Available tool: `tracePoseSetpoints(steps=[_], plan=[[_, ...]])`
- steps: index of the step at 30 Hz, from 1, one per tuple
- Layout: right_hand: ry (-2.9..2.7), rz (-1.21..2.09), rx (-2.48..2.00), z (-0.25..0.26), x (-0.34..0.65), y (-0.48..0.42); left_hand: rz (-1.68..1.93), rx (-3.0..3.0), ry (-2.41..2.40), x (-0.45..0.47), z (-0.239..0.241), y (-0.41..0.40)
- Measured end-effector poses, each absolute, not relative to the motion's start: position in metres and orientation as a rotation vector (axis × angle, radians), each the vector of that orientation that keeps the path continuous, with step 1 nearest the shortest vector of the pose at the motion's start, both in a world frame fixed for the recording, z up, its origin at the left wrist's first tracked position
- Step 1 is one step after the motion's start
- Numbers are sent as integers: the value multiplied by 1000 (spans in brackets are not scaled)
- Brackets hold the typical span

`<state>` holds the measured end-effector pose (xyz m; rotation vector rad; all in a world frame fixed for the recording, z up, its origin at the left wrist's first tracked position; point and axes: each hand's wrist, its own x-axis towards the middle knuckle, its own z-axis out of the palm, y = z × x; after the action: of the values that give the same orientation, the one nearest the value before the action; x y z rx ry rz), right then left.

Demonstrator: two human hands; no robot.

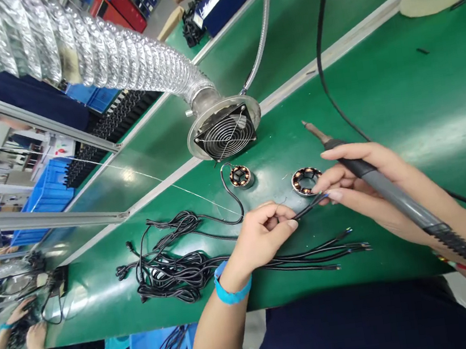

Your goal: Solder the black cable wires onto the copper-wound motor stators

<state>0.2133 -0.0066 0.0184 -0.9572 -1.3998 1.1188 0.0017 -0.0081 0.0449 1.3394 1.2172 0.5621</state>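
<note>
My left hand [262, 233] is closed in a pinch on a thin black cable [306, 209], just in front of a copper-wound stator ring [306, 181]. My right hand [361, 183] grips a grey soldering iron [394, 196] whose tip [307, 126] points away over the green mat. The right fingertips also touch the cable's end near the ring. A second stator [240, 176] with a black lead attached lies to the left. A bundle of black cables [176, 262] lies on the mat by my left wrist, which wears a blue band.
A fume-extraction fan [225, 132] on a silver flexible duct [114, 58] faces the work spot. The iron's black cord [323, 59] runs away to the back. Another person's hands [25, 328] work at the far left. Blue crates [49, 193] stand beyond the bench.
</note>
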Motion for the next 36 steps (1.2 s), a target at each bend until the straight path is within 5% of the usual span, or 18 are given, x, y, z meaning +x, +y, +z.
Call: tracePoseSetpoints(steps=[14, 36], plan=[[-1308, 1322, -942, 8, 205, -13, 505, 1531, 1122, 8, 41, -6], [-1594, 997, -989, 17, 203, -5, 609, 1020, 1008, 24, 46, 2]])
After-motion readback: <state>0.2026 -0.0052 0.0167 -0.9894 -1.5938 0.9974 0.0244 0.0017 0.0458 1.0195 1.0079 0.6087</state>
